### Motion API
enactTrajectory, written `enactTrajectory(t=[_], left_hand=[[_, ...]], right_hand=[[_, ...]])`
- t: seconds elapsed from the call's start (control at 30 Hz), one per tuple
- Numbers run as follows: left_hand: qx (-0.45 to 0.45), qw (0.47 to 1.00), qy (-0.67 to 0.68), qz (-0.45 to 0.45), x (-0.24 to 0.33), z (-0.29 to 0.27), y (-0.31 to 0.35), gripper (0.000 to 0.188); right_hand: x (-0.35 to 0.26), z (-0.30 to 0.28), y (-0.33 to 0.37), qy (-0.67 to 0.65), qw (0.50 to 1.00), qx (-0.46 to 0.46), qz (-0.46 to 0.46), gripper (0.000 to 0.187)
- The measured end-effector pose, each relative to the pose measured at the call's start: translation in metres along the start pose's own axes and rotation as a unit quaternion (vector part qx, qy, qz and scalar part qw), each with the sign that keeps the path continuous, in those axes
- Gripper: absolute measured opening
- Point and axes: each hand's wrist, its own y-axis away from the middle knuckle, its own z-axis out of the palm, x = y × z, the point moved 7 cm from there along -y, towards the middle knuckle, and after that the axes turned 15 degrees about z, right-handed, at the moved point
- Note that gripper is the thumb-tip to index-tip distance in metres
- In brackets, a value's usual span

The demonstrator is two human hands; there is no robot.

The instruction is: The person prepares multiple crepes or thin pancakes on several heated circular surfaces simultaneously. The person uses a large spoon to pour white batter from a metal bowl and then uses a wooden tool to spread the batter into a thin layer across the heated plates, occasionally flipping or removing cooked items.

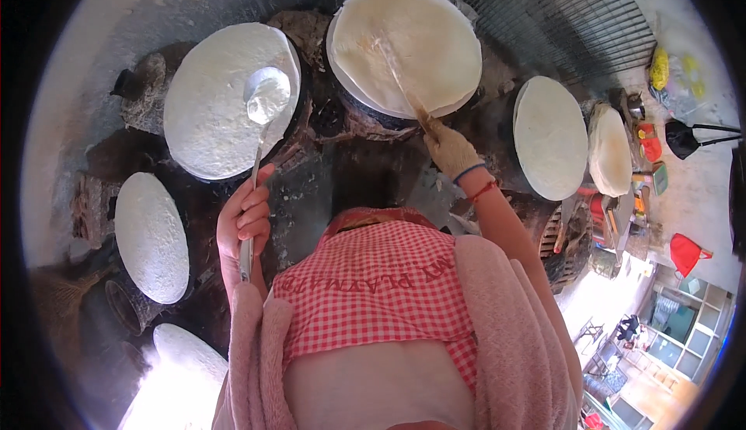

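Observation:
My left hand [245, 216] is bare and wrapped round the long metal handle of a ladle [259, 158]. White batter [268, 99] fills its bowl, which hangs over a large round pale sheet [206, 103] on the left griddle. In a beige cloth glove, my right hand [453, 150] grips a long, thin wooden spatula [420, 111]. Its far part is whitish and blurred. That spatula lies across a big round flatbread [427, 41] with lifted, uneven edges on the middle griddle. Whether the tip slips under the flatbread, I cannot tell.
More round pale sheets stand on griddles at the right [550, 138] and left [152, 237]. A stack of flatbreads [611, 150] sits farther right. Beyond it lies a red bag [687, 255]. A metal grille [559, 18] borders the far right, a straw broom [70, 294] the lower left.

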Motion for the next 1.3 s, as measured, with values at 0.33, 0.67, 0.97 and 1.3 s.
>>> enactTrajectory(t=[0.33,0.67,0.97,1.3], left_hand=[[-0.007,0.998,-0.048,0.038,0.006,0.005,0.029,0.044],[0.029,0.991,0.007,0.127,0.029,-0.009,0.081,0.045],[-0.048,0.973,0.090,0.205,0.055,-0.029,0.136,0.051],[-0.069,0.964,0.100,0.235,0.004,-0.002,0.115,0.052]], right_hand=[[0.086,0.045,0.058,-0.387,0.911,-0.033,0.141,0.033],[0.037,0.121,-0.035,-0.438,0.873,-0.064,0.208,0.031],[-0.094,0.144,-0.077,-0.587,0.764,-0.172,0.205,0.021],[-0.003,-0.035,-0.115,-0.549,0.823,-0.130,0.066,0.047]])
